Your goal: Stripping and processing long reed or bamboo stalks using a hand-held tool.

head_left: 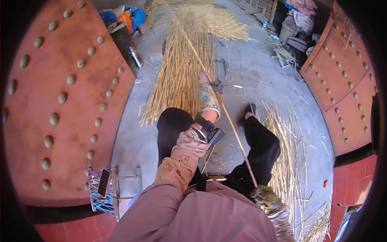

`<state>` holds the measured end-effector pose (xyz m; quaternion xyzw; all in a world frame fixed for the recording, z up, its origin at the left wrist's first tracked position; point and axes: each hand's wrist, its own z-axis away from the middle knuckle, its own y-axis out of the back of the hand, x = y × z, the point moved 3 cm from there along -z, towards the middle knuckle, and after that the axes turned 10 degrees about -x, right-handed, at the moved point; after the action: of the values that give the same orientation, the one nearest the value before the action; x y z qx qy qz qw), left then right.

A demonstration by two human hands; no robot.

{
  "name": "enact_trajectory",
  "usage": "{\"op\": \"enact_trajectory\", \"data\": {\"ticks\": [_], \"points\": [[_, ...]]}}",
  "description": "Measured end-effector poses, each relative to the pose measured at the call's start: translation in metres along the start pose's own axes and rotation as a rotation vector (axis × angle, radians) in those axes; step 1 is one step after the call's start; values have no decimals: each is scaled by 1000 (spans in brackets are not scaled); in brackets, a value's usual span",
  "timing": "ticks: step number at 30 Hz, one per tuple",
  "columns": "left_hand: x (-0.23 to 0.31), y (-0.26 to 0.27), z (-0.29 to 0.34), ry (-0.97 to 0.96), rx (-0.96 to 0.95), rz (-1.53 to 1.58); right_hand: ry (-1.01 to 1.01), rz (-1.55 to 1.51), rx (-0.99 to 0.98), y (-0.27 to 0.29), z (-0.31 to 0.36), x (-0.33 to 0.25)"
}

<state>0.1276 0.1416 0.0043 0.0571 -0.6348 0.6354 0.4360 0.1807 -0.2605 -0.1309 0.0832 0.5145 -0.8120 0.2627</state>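
My left hand [207, 95], in a flowered glove with a pink tip, reaches forward over the near end of a heap of straw-coloured reeds [177, 76]. Its fingers are pressed together and slightly blurred; what lies inside them is hidden. Right beside it is a small dark tool [218, 85]. One long reed [238, 139] slants past this tool and the glove, down to my right hand [267, 198]. That hand, also in a flowered glove and blurred, is closed around the reed's near end by my right hip.
Loose stalks [286, 157] lie on the floor right of my leg. Studded red doors [74, 101] flank me. A metal flask [135, 57] stands ahead on the left. A phone [104, 182] rests on a woven stool [98, 197] at my left. Clutter [296, 30] fills the far right corner.
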Motion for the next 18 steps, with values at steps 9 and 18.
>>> {"op": "enact_trajectory", "data": {"ticks": [9,18], "points": [[-66,-3,49,132,65,70,125,261,-69,-155,-101,-106],[34,48,-23,-280,27,-339,-120,544,38,-35,-3,-49]]}}
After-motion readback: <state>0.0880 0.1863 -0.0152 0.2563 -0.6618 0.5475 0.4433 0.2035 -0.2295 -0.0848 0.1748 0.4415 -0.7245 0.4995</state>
